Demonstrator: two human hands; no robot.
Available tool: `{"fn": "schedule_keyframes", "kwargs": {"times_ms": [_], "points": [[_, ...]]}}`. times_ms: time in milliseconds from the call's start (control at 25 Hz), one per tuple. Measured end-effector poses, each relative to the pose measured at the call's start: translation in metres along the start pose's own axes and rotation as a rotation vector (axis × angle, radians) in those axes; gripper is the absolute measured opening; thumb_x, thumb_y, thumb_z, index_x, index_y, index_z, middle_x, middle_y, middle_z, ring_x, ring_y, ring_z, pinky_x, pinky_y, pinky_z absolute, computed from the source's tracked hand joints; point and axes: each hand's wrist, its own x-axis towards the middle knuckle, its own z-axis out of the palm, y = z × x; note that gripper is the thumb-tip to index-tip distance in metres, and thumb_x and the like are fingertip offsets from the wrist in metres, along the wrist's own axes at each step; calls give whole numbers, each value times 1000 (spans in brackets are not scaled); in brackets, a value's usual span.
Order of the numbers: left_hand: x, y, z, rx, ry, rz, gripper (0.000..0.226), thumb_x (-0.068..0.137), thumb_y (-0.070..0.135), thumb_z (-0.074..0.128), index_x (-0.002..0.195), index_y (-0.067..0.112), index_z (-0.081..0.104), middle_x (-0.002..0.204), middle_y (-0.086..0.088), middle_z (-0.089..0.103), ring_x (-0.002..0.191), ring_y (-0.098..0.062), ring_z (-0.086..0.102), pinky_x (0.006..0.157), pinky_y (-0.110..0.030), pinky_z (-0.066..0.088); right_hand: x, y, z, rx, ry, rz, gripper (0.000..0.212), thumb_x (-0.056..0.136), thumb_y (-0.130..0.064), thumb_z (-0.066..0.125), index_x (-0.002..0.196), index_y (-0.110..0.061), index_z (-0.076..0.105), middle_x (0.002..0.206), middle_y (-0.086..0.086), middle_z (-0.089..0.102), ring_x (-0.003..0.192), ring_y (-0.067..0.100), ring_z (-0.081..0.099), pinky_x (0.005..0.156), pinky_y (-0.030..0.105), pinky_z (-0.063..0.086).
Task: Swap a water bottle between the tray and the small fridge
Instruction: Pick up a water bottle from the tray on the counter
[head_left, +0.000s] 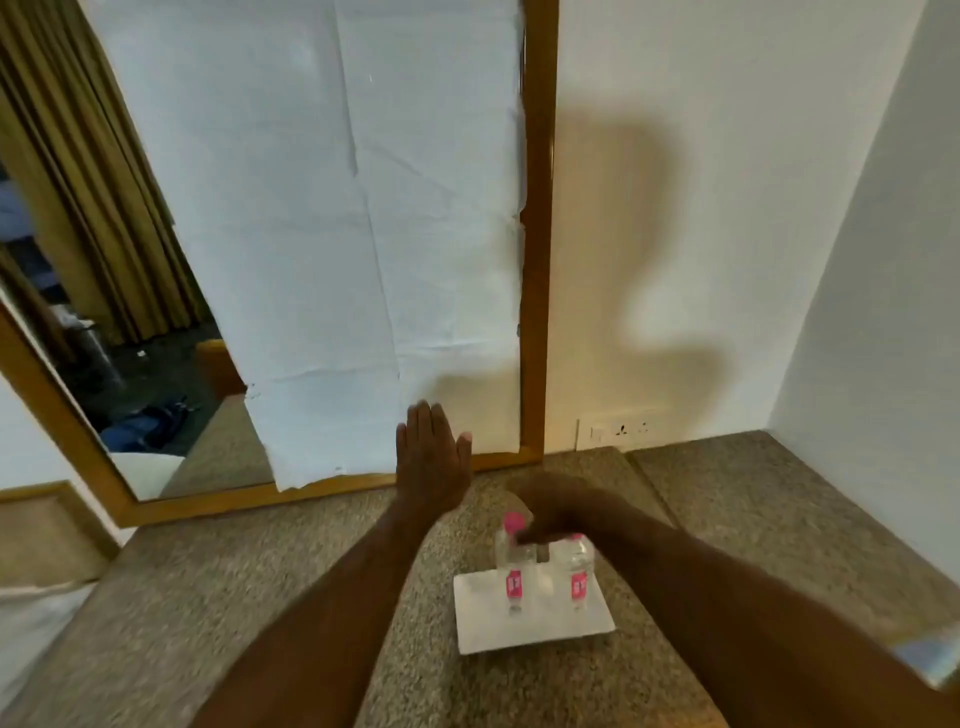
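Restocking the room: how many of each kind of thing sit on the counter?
Bottles: 2, left and right
Tray: 1
Total: 3

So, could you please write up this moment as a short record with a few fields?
surface: speckled stone counter below a wood-framed mirror
tray: white tray lying flat on the counter
bottles: two clear water bottles with pink labels, left bottle and right bottle, both upright on the tray
left hand: open, fingers spread, raised near the mirror, holding nothing
right hand: over the bottle tops, blurred; grip cannot be told
mirror cover: white sheet over most of the glass
fridge: not in view
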Motion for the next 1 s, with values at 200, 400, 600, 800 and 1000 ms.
{"fn": "schedule_keyframes", "kwargs": {"times_ms": [200,400,600,800,1000], "points": [[-68,-31,45,-55,-219,-99,62,94,40,37,139,-1,28,148,-26,35,139,-39,28,114,-52,28,7,-11,31,-30,-121,51,50,83,-17,70,128,-20,48,124,7,58,112,25,55,91,40,49],[-91,-38,51,-113,-275,8,51,93,34,43,132,2,33,140,-25,44,131,-39,38,108,-49,34,2,-31,21,-87,-83,-19,28,87,-12,63,114,-16,56,104,7,65,96,21,60,77,33,51],[-70,-11,19,-238,-155,77,46,94,32,44,130,4,38,128,-24,54,120,-36,50,101,-53,44,-57,-36,-34,-53,-126,-89,24,87,-18,65,110,-13,61,100,5,64,91,19,60,78,34,51],[-121,95,40,-382,-219,302,40,95,28,40,128,8,45,126,-18,56,119,-29,51,101,-48,43,-142,16,-31,-95,-241,26,22,84,-22,70,102,-12,63,96,2,65,89,18,59,75,32,51],[-187,207,149,-335,-543,560,44,92,21,46,130,0,49,134,-25,54,130,-39,46,109,-55,37,-216,122,69,-75,-201,303,12,81,-16,65,78,-17,53,70,-2,51,57,15,46,46,25,35]]}}
